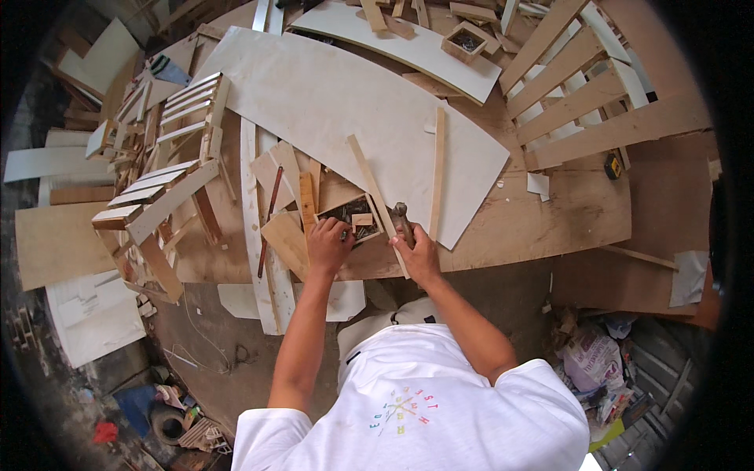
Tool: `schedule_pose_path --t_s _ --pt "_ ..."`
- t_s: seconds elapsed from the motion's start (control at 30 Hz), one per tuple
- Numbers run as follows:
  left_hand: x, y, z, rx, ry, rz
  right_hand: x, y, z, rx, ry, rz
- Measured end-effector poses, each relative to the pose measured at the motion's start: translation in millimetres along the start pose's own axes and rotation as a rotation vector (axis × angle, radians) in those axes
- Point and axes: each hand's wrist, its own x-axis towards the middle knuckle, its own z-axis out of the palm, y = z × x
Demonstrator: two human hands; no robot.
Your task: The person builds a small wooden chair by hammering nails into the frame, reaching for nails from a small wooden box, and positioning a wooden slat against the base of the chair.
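My left hand (330, 245) is at the left side of a small wooden box (379, 228) of loose nails (363, 233). Its fingers are curled together over the box's near corner; whatever they pinch is too small to make out. A small wood block lies on the nails. My right hand (419, 257) grips a hammer (401, 213), its metal head pointing up and away from me. That hand also touches a narrow wooden strip (366, 170), which slants along the box's right side. A second strip (437, 173) lies farther right on a large white-faced panel (345, 94).
Left of the box lie wood offcuts (284, 235) and a thin reddish rod (272, 220). A slatted wooden frame (169, 157) stands at the left, another slatted piece (565, 102) at the right. A tape measure (613, 166) and a second box (464, 41) rest on the worktable (550, 212).
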Motion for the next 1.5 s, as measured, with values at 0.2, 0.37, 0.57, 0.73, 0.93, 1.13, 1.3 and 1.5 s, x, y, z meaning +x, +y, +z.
schedule_pose_path --t_s 0.2,0.37,0.57,0.73,0.93,1.13,1.3,1.5 --pt "-17 -4 6 -0.119 0.138 -0.170 8 -6 -9 -0.020 -0.002 0.020" --pt "-21 8 3 -0.024 0.121 -0.101 1 -6 -1 -0.072 -0.019 -0.050" --pt "-12 9 7 -0.017 0.043 -0.100 1 1 19 -0.035 -0.072 -0.084" --pt "-16 -3 11 0.006 0.069 -0.028 -2 6 15 -0.033 -0.098 -0.038" --pt "-9 -6 14 -0.128 0.269 -0.252 0 16 8 -0.030 -0.057 -0.063" --pt "-9 15 9 -0.145 0.362 -0.392 5 2 1 0.001 -0.055 0.002" --pt "-17 18 3 -0.095 0.074 -0.186 11 -4 6 -0.032 -0.085 -0.036" --pt "-4 9 6 -0.009 -0.017 -0.120 10 -14 9 -0.051 -0.126 -0.028"
